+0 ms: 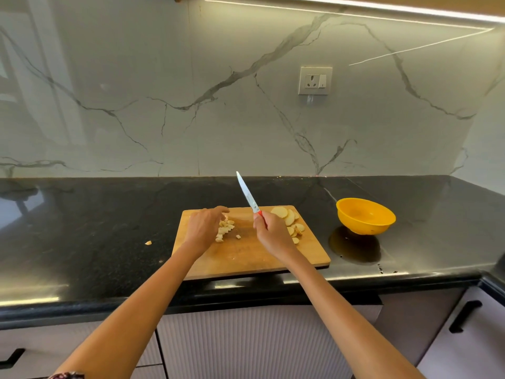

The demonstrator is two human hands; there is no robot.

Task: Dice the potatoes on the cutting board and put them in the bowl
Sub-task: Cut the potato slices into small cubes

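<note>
A wooden cutting board (246, 255) lies on the black counter. Small diced potato pieces (225, 229) sit on its left half, and round potato slices (287, 216) are piled at its back right. My left hand (203, 227) rests over the diced pile, fingers curved down beside the pieces. My right hand (272, 232) grips the red handle of a knife (248, 194), whose blade points up and away, lifted off the board. A yellow bowl (364, 216) stands on the counter right of the board; it looks empty.
One stray potato piece (148, 242) lies on the black counter (95, 228) left of the board. A marble wall with a socket (315, 80) rises behind. Cabinet fronts with black handles (464, 315) run below the counter edge.
</note>
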